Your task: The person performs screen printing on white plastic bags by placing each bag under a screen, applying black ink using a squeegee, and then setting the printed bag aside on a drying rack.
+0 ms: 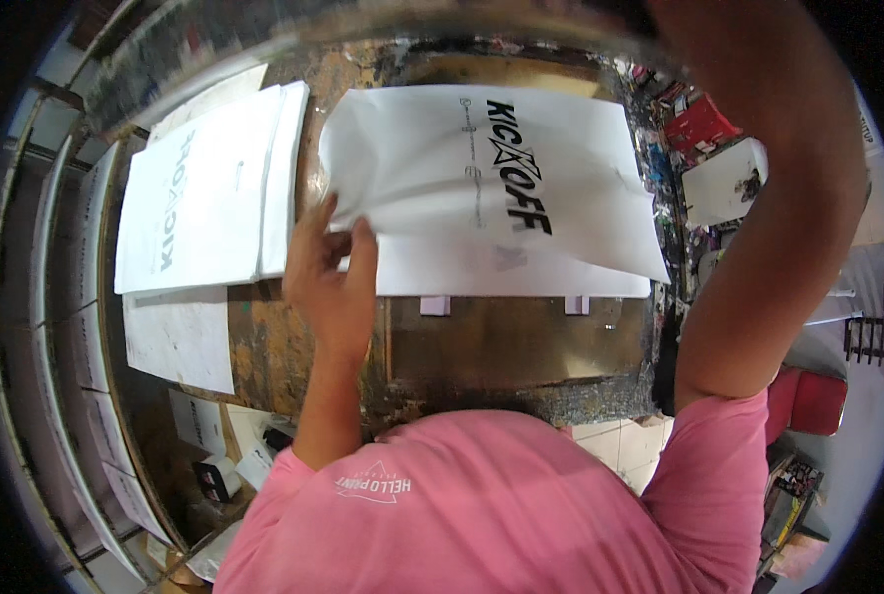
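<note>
My left hand point(331, 272) is at the left edge of a thin white printed sheet point(402, 148); thumb and forefinger are apart and slightly blurred. Black lettering crosses the sheet, whose left end curves upward in wrinkles. I cannot tell whether it is paper or a flat bag. Beneath it, another white layer point(521, 280) shows along the near side. My right arm point(774, 218) reaches up past the top of the picture, with its hand out of sight. Left of my left hand lies a stack of similar printed white sheets point(204, 213).
A blurred long frame-like thing point(264, 45) spans the far side. Two small pale blocks point(435, 306) sit at the near edge of the sheets on a stained worktable point(511, 346). Racks point(51, 297) with white sheets stand left; a red container point(699, 124) and clutter lie right.
</note>
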`<state>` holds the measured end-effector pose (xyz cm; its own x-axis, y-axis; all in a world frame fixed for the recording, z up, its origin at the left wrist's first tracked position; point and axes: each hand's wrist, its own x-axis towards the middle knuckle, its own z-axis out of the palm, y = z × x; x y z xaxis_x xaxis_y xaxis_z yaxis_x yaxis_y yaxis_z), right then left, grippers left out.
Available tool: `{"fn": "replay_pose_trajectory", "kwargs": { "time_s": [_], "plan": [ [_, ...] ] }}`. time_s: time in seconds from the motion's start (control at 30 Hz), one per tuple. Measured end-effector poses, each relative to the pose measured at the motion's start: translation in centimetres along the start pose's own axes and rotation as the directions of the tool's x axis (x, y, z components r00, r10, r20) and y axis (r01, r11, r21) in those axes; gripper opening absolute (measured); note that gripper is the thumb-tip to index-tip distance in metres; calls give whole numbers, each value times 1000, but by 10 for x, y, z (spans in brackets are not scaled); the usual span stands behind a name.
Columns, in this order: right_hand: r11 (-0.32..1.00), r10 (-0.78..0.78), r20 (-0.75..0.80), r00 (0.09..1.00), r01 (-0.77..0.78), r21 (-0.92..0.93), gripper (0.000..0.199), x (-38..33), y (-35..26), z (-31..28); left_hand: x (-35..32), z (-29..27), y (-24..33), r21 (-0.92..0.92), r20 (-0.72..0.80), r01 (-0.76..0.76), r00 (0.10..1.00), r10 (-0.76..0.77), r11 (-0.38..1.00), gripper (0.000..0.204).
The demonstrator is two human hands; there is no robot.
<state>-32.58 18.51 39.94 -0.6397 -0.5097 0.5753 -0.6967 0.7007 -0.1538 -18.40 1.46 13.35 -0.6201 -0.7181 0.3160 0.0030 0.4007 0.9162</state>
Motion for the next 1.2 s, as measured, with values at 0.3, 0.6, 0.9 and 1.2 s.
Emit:
{"fn": "replay_pose_trajectory", "kwargs": {
  "time_s": [0.3, 0.6, 0.9, 1.2],
  "plan": [
    [970, -225, -139, 964, 207, -131, 43, -9, 28, 17, 56, -140, -58, 113, -223, 191, 961, -163, 975, 55],
    [974, -178, -117, 977, 158, -160, 39, -26, 0, 20, 193, -312, -164, 426, -91, 107, 993, -75, 898, 72],
    [973, -78, -67, 995, 61, -222, 50, -36, 11, 21, 183, -198, -106, 520, 132, -406, 908, 399, 752, 71],
    [973, -209, 429, 879, 233, -3, 60, -197, 1, 80, -89, -89, 11, -773, 621, 634, 756, -206, -3, 63]
  ]
}}
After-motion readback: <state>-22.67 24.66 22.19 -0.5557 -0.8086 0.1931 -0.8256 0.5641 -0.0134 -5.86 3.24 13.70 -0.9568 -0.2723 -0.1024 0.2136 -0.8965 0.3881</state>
